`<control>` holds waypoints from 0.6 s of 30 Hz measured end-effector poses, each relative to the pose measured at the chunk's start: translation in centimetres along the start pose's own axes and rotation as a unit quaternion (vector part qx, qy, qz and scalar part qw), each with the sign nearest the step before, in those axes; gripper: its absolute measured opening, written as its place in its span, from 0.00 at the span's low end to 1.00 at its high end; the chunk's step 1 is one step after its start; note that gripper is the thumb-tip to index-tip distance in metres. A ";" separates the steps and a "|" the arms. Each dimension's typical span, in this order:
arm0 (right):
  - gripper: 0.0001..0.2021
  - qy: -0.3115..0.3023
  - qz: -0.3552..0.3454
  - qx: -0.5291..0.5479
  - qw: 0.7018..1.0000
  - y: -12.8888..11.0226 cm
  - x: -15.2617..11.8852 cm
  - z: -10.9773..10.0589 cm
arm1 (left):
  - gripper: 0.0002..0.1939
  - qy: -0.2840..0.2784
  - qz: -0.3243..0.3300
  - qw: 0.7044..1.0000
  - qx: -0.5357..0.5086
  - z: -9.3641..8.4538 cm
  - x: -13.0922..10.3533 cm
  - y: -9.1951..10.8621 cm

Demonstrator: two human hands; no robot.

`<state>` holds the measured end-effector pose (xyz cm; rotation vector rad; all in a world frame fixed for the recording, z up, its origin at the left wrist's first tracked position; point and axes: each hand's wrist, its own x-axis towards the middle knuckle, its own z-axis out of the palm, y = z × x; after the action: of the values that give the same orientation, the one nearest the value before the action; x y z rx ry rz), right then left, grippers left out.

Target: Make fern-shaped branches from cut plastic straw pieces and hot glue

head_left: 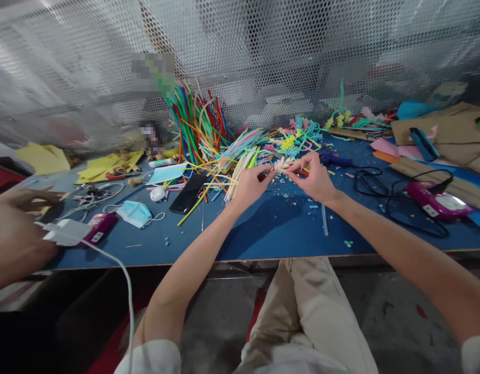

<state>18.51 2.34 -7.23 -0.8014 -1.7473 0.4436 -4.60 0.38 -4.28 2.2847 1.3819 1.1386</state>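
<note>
Over the middle of the blue table, a cream pipe-cleaner flower [281,165] is held between my two hands. My left hand [255,183] pinches its left side with thumb and fingertips. On the opposite side, my right hand [315,179] grips it the same way; the fingertips partly hide its shape. Just left of my left hand lies a bundle of cream pipe cleaners [245,161]. Behind the hands is a heap of pastel and yellow pipe-cleaner flowers [298,136].
A tall bunch of coloured pipe cleaners [201,122] leans against the perforated metal screen [240,57]. Left are a black phone [188,193], a face mask [134,213] and another person's hand [22,228]. Right are a blue glue gun [336,160], a purple power strip [437,200] and cardboard [438,130].
</note>
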 end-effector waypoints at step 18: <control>0.21 -0.027 -0.021 -0.040 0.999 0.7 0.1 -0.8 | 0.19 0.011 0.009 1.000 -0.005 0.1 0.0 -0.4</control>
<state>19.42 2.88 -7.38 -0.8149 -1.8377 0.3724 -4.81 0.60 -4.55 2.2884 1.3623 1.1778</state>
